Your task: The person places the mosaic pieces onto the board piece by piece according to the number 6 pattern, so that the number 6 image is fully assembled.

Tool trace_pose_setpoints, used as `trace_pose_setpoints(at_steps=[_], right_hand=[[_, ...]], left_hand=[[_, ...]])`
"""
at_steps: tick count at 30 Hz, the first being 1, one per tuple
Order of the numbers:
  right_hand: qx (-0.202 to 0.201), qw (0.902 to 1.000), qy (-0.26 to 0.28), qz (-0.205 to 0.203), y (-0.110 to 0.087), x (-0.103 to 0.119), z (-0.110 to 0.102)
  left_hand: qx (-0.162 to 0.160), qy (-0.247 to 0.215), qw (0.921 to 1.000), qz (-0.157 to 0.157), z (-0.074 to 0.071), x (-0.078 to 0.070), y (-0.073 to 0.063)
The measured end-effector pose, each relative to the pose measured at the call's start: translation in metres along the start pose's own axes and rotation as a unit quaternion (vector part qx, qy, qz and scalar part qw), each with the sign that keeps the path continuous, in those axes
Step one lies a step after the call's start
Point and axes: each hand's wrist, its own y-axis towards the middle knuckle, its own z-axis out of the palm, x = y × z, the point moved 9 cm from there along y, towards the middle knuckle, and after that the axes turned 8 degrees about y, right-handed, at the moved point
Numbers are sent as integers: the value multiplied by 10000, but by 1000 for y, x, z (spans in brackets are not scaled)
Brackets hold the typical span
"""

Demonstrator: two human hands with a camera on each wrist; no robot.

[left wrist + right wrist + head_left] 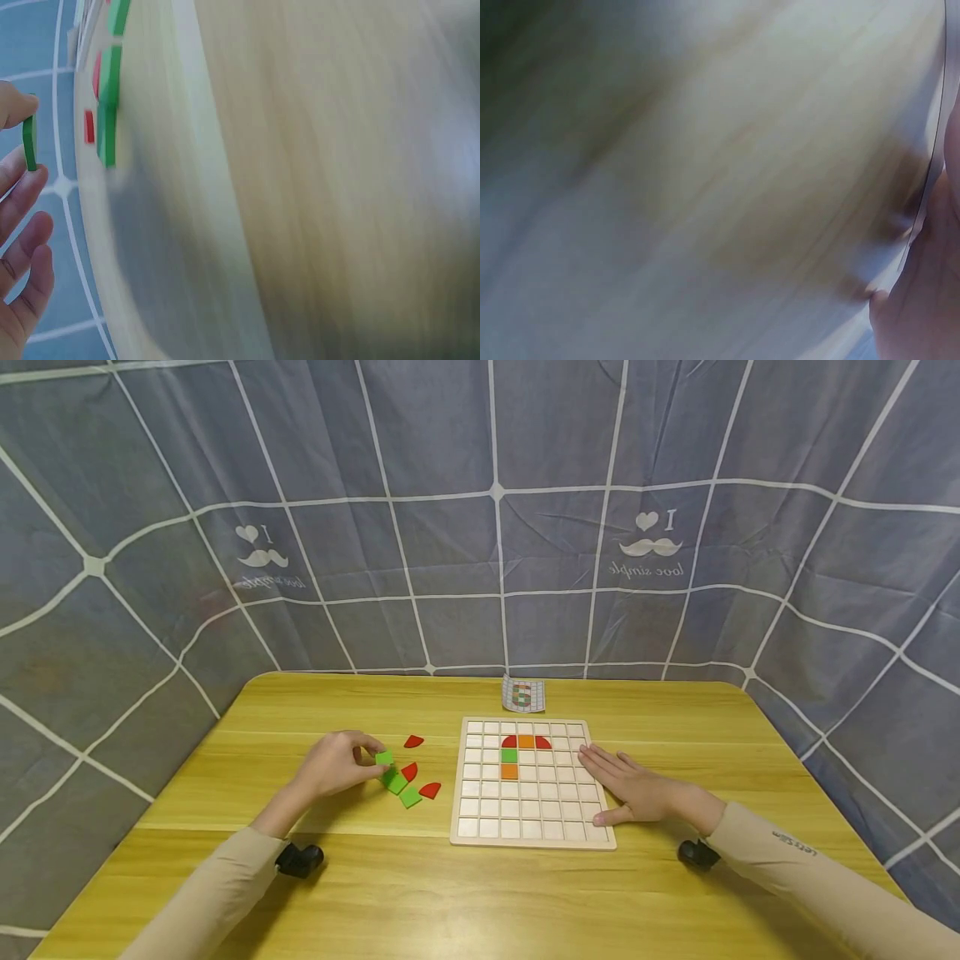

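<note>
The curtain (435, 427) carries "I", a heart, a moustache and "love simple" twice, mirror-reversed. Small lettering on the right sleeve (832, 864) stands upside down and seems to begin "Lets".

On the desk (375, 893), the left hand (337, 767) pinches a green square (384, 758) between thumb and fingertips. The head view puts this square over the loose green pieces (410, 797), near three red pieces (430, 789), left of the board (551, 810). The left wrist view shows it edge-on and raised off the desk, the other fingers loosely bent, and three green squares lying below.

The right hand (645, 793) has its fingers straight, resting at the board's right edge, holding nothing. The right wrist view gives mostly blurred desk; the head view alone shows the board's red, orange and green tiles (527, 742) and the patterned card (522, 695) behind it.
</note>
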Motion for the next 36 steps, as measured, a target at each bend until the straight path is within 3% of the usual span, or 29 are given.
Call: trace_pose_setpoints(at_steps=[9,20,36], right_hand=[[-24,10000,12,4,-2,1,-1],[-134,9998,49,-159,-2,4,-2],[1,10000,-5,33,0,-1,1]], left_hand=[[-311,-426,9979,363,4,-36,9],[-377,-794,9927,821,14,-80,25],[-209,-1186,9889,868,33,-120,53]])
